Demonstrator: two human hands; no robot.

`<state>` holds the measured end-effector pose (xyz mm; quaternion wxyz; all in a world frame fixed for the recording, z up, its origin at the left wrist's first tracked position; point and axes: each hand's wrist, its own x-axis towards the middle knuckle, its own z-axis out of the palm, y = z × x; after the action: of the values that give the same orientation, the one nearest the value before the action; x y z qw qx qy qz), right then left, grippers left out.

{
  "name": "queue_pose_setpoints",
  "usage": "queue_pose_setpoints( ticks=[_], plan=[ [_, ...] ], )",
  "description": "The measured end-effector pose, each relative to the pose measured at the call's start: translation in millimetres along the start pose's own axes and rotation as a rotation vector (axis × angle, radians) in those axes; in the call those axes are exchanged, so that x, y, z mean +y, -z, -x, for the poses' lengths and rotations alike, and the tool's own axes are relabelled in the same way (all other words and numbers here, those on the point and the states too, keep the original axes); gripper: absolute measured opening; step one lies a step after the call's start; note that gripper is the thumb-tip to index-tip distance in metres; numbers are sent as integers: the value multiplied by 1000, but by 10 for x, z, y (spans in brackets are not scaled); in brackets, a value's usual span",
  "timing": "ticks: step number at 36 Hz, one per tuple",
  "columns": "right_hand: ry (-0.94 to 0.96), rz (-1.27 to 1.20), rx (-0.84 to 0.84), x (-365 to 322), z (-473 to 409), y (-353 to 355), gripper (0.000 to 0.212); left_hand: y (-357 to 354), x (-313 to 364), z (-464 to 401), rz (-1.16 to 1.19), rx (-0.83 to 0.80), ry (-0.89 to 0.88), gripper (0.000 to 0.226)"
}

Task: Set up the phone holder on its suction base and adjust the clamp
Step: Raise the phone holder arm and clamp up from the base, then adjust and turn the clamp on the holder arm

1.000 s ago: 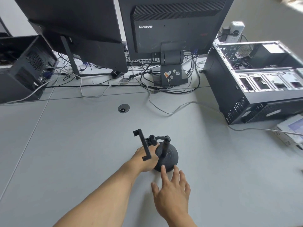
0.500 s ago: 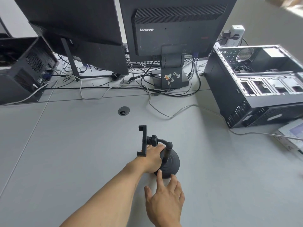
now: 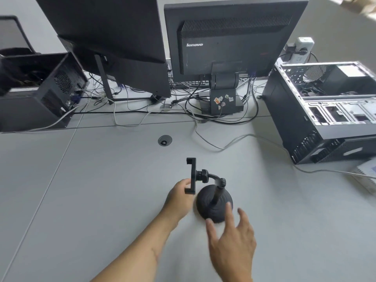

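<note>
While gripping the clamp (image 3: 191,176), left hand (image 3: 179,197); right hand (image 3: 232,241) spread wide.

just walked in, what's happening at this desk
A person is setting up a black phone holder on a grey desk. The left hand grips the lower end of the clamp, which stands upright on the bent arm. The right hand, open and blurred, hovers at the round suction base.

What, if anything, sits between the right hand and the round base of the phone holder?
Nothing visible. The right hand hovers open just in front of the suction base, fingertips overlapping its near edge, with only bare desk around. The left hand is at the clamp, off to the side.
</note>
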<state>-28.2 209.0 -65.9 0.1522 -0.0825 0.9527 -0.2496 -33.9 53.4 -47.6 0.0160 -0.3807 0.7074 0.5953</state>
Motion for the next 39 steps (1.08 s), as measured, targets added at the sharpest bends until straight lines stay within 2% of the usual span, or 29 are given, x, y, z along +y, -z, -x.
queue_pose_setpoints(
  ticks=[3, 5, 7, 11, 14, 16, 27, 39],
  plan=[
    [156, -204, 221, -23, -124, 356, 64, 261, 93, 103, 382, -28, 119, 19],
    [306, -282, 286, -89, -206, 604, 55, 407, 177, 149, 512, -73, 144, 32],
    [449, -297, 270, -200, -290, 814, 49, 494, 281, 203, 543, -119, 133, 42],
    [649, -188, 112, -429, -458, 1018, 44, 536, 474, 314, 525, -197, 87, 51],
    [690, -87, -15, -538, -539, 1037, 46, 517, 547, 366, 440, -232, 53, 44],
    [707, -32, -42, -568, -580, 1008, 47, 507, 571, 385, 418, -239, 44, 40],
    [811, -52, 148, -613, -673, 852, 33, 496, 649, 448, 383, -226, 14, 36],
    [845, 8, 57, -596, -736, 838, 33, 497, 657, 446, 399, -228, 13, 35]
  ],
)
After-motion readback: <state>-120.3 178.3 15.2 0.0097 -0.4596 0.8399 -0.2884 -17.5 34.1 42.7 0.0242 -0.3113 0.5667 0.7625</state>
